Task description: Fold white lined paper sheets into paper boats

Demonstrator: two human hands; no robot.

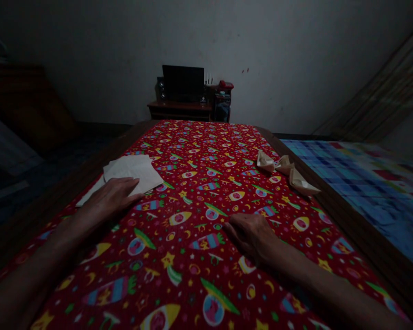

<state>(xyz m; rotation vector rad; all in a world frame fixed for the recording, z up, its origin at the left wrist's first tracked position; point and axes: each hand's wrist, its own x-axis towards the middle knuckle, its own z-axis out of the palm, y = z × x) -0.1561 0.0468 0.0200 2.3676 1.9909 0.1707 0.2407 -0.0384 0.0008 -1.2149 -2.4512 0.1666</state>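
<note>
A loose stack of pale paper sheets (136,168) lies at the left on a red patterned cloth (192,192). My left hand (119,192) rests on the near edge of the stack, fingers stretched out and the thumb apart from them. Near the middle of the cloth, my right hand (251,233) lies with its fingers curled in, and nothing shows in it. Beyond it to the right stand folded paper pieces shaped like small boats: one farther back (265,161), one in the middle (285,165) and a longer one nearer (303,184).
The cloth covers a long wooden table whose brown edge (330,201) shows on both sides. Past its far end are a dark monitor (183,84), a speaker (161,88) and a red telephone (226,85). A checked bedspread (347,183) lies to the right, a wooden cabinet (24,105) left.
</note>
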